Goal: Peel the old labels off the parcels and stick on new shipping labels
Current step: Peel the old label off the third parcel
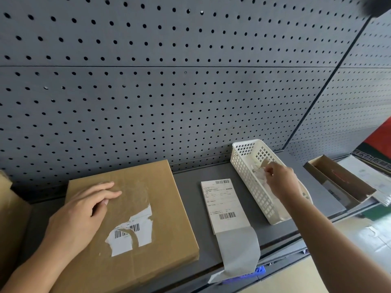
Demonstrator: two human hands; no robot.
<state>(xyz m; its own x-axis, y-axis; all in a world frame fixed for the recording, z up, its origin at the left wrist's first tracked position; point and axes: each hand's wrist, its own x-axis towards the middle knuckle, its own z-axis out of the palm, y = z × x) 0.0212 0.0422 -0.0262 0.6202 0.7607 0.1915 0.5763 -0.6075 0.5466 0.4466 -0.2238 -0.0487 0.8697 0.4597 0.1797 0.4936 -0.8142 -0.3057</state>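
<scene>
Left hand just lies flat, fingers loose, on the brown cardboard parcel with its torn label; right hand pinches a crumpled scrap over the white mesh basket.

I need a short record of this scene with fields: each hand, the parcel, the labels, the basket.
left hand: rests flat on the parcel
right hand: pinches a label scrap over the basket
old label: partly torn off, the rest stuck to parcel
new label: lies between parcel and basket, touching neither
</scene>
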